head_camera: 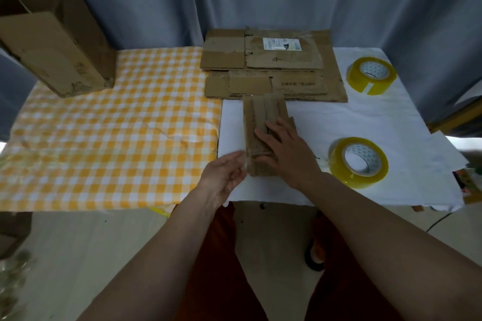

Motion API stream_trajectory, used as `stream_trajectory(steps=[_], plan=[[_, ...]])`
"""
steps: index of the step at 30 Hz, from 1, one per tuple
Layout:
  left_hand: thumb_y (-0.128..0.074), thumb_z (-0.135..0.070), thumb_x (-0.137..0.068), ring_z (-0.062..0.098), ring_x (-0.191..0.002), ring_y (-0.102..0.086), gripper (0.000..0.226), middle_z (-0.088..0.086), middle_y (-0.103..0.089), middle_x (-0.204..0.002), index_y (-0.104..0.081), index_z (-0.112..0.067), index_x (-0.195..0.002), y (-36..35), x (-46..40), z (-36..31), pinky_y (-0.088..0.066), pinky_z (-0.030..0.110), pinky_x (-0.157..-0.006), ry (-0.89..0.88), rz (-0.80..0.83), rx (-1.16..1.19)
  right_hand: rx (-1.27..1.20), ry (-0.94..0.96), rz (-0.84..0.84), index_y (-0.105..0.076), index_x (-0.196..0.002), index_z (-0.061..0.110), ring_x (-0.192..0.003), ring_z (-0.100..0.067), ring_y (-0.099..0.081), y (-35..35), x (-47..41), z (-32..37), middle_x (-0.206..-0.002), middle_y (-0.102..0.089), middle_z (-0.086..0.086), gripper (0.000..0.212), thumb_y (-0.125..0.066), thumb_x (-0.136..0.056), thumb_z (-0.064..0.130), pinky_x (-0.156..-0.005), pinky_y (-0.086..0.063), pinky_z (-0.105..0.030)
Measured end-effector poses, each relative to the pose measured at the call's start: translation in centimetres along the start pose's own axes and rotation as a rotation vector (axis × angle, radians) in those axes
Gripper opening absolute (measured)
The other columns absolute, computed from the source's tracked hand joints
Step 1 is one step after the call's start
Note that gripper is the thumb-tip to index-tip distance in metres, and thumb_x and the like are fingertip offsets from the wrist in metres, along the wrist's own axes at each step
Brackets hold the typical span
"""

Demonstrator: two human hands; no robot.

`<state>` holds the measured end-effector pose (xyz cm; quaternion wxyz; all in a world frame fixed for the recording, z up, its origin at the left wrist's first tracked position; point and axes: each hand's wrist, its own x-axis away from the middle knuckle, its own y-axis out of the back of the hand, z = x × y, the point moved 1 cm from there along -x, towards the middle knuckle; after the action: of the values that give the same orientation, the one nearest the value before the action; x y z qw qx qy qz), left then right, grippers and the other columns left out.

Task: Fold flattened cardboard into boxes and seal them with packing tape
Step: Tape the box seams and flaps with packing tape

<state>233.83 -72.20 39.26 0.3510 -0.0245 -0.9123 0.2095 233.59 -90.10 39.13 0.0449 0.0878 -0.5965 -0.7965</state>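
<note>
Right hand (pixel 284 151) covers the near top face of the small box (pixel 263 122), seam there hidden. Left hand (pixel 224 177) fingertips blurred at box edge; contact unclear. Label (pixel 281 44) print on flattened cardboard stack (pixel 271 68) too small to read. Big box (pixel 52 39) top left partly cut off by frame edge.
</note>
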Motion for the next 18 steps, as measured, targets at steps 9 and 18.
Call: stream_trajectory(steps=[9,18], plan=[[-0.069,0.002,-0.079,0.005,-0.088,-0.052,0.057,0.002,-0.051,-0.103,-0.054,-0.014,-0.132,-0.9,0.0,-0.2,-0.045,0.010,-0.078,-0.876,0.114,-1.031,0.030,0.024,-0.149,-0.050,-0.136,0.018,-0.136,-0.035,-0.035,-1.1,0.0,0.3,-0.140,-0.047,-0.012,0.057,-0.045,-0.087,0.048,-0.089,-0.051,-0.048],[-0.074,-0.012,-0.081,0.012,-0.076,-0.046,0.057,-0.001,-0.051,-0.080,-0.056,-0.018,-0.134,-1.2,-2.2,-3.7,-0.035,0.023,-0.070,-1.043,0.323,-1.471,0.003,0.121,-0.227,-0.054,-0.130,0.008,-0.134,-0.038,-0.031,-1.6,-0.1,-0.7,-0.137,-0.048,-0.018,0.053,-0.060,-0.085,0.035,-0.089,-0.049,-0.049]])
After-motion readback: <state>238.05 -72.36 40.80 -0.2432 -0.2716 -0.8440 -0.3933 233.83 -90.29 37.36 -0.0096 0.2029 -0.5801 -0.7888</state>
